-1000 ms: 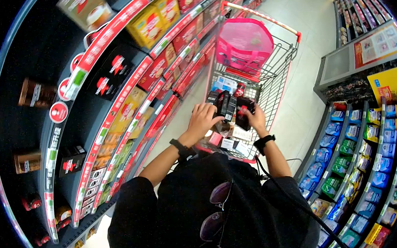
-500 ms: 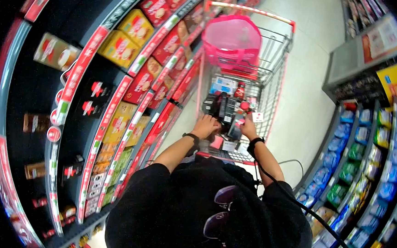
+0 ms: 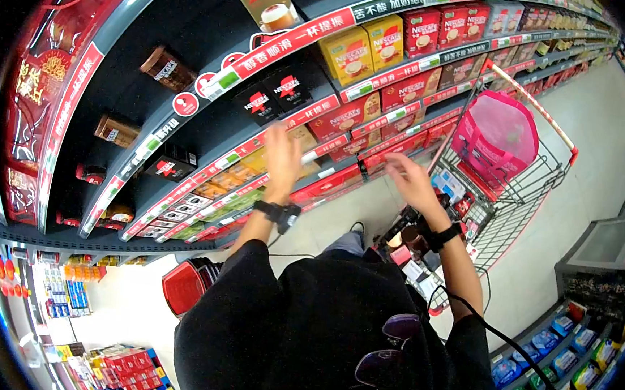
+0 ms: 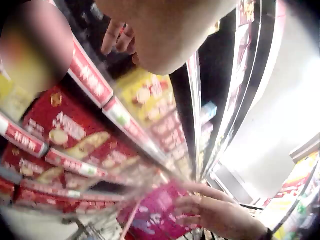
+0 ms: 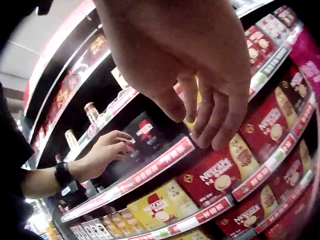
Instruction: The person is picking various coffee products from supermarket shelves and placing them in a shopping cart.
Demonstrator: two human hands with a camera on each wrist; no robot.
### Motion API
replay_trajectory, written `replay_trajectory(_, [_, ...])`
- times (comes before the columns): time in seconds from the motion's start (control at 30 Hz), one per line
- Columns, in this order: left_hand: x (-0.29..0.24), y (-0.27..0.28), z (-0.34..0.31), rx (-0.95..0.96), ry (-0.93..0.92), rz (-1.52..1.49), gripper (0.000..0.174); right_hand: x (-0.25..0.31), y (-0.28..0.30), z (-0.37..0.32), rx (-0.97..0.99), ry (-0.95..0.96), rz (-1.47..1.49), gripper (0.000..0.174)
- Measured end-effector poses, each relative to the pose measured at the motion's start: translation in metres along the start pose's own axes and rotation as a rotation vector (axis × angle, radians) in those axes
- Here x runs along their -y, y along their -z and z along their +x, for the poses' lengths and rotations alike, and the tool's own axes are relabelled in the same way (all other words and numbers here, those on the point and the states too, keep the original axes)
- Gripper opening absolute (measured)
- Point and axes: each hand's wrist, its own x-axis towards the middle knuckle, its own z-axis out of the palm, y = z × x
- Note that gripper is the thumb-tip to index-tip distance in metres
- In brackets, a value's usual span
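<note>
My left hand [image 3: 282, 162] is raised before the coffee shelf, its fingers extended and holding nothing. In the head view it is just below two black Nescafé boxes [image 3: 288, 90] with red mugs on them; in the right wrist view its fingertips overlap one black box [image 5: 145, 131]. My right hand [image 3: 410, 183], empty with loosely bent fingers, hovers between the shelf and the shopping cart [image 3: 517, 220]. Red Nescafé boxes [image 5: 220, 172] stand on the shelves behind it. In the left wrist view, the right hand [image 4: 222, 210] overlaps a pink bag [image 4: 155, 212].
The pink bag [image 3: 496, 135] sits at the cart's far end, with several packages and a brown-lidded jar [image 3: 414, 238] nearer me. Yellow Nescafé boxes [image 3: 348, 55] stand beside the black ones. A black cable [image 3: 512, 347] runs past my right arm. Red baskets [image 3: 186, 288] are stacked behind left.
Both hands have left the dark packages in the cart and risen toward the shelf on the left, now empty. My view has turned left, so the cart appears further right.
</note>
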Motion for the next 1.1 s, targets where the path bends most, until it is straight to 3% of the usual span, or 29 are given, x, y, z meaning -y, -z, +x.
replay_trajectory(0.1, [0.024,0.037,0.032,-0.118,0.107,0.194,0.063,0.041,-0.029,0.040,0.146,0.027,0.030,0.026])
replay_trajectory(0.17, [0.038,0.044,0.046,-0.146,0.108,0.285,0.076,0.039,-0.059,0.061,0.128,0.226,0.003,0.026])
replay_trajectory(0.23, [0.057,0.042,0.059,-0.105,0.099,0.257,0.088,0.052,-0.078,0.070,0.182,0.170,-0.004,0.028])
replay_trajectory(0.3, [0.071,0.040,0.073,0.012,0.188,0.219,0.089,0.057,-0.095,0.077,0.228,0.150,-0.036,0.031])
replay_trajectory(0.37, [0.084,0.040,0.080,0.070,0.121,0.216,0.086,0.060,-0.108,0.084,0.239,0.152,-0.017,0.035])
replay_trajectory(0.43, [0.094,0.041,0.082,0.117,0.215,0.011,0.077,0.063,-0.121,0.089,0.220,0.165,-0.022,0.040])
replay_trajectory(0.5, [0.099,0.045,0.074,0.035,0.161,-0.087,0.058,0.073,-0.128,0.096,0.160,0.192,-0.057,0.047])
replay_trajectory(0.6, [0.103,0.060,0.041,-0.046,0.067,-0.176,0.046,0.089,-0.138,0.102,0.104,0.224,-0.130,0.056])
replay_trajectory(0.7, [0.101,0.073,0.008,-0.101,-0.086,-0.241,0.047,0.116,-0.138,0.094,0.050,0.339,-0.212,0.063])
replay_trajectory(0.77, [0.082,0.077,-0.009,-0.076,-0.123,-0.447,0.049,0.122,-0.137,0.089,0.049,0.379,-0.252,0.061])
replay_trajectory(0.87, [0.051,0.066,-0.025,0.111,-0.022,-0.573,0.059,0.103,-0.132,0.079,0.098,0.391,-0.289,0.052])
replay_trajectory(1.0, [0.000,0.036,-0.020,0.417,0.207,-0.821,0.066,0.061,-0.093,0.034,0.076,0.090,-0.230,0.049])
replay_trajectory(1.03, [0.001,0.015,-0.032,0.492,0.153,-0.801,0.064,0.051,-0.078,0.019,0.046,0.018,-0.297,0.049])
replay_trajectory(1.07, [0.002,-0.008,-0.044,0.660,0.216,-0.893,0.060,0.035,-0.063,0.004,-0.024,-0.023,-0.332,0.050])
replay_trajectory(1.1, [0.003,-0.030,-0.057,0.833,0.277,-0.981,0.056,0.014,-0.046,-0.014,-0.076,-0.241,-0.293,0.053])
